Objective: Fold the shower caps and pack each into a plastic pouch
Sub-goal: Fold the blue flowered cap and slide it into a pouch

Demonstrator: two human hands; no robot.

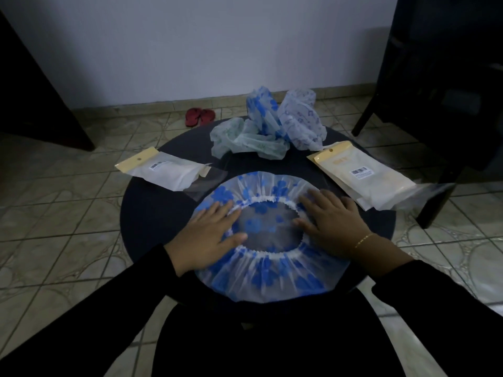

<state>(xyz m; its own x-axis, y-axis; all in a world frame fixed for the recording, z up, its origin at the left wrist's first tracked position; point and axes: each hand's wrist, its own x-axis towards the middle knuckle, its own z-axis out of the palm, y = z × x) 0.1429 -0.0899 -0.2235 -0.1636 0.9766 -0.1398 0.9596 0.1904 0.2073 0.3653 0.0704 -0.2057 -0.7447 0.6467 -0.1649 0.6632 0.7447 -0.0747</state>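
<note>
A clear shower cap with blue flowers [272,273] lies spread flat, its white elastic opening facing up, on the near half of a round dark table [152,213]. My left hand [209,235] presses flat on the cap's left side with straight fingers. My right hand [332,221] presses flat on its right side. A plastic pouch with a cream header [163,170] lies at the left. More such pouches are stacked at the right [362,175]. Crumpled caps [272,126] are heaped at the table's far edge.
The table stands on a tiled floor [68,213]. Red sandals [199,116] lie by the far wall. Dark furniture [441,77] stands at the right, and a dark panel [35,91] leans at the left.
</note>
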